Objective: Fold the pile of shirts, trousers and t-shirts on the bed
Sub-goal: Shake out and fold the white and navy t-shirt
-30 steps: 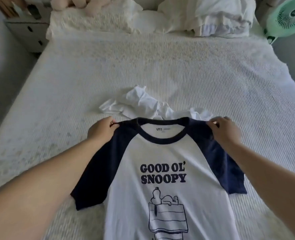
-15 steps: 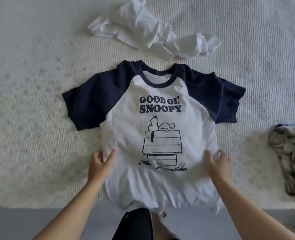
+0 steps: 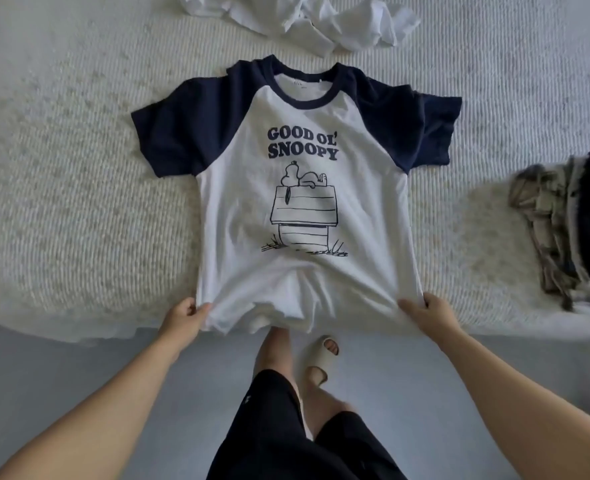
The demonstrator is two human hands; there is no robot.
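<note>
White navy-sleeved t-shirt (image 3: 304, 188) lies flat, print up.

Navy-sleeved white Snoopy t-shirt (image 3: 304, 202) face-up, flat on bed (image 3: 78, 202)

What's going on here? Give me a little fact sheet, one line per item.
Shirt in work: Snoopy t-shirt, print up, spread flat on the bed
Left hand: pinches the hem's left corner
Right hand: pinches the hem's right corner
Waiting: crumpled white garment beyond the collar
At right: stack of clothes, apart from the shirt
Folding: not yet begun on this shirt
</note>
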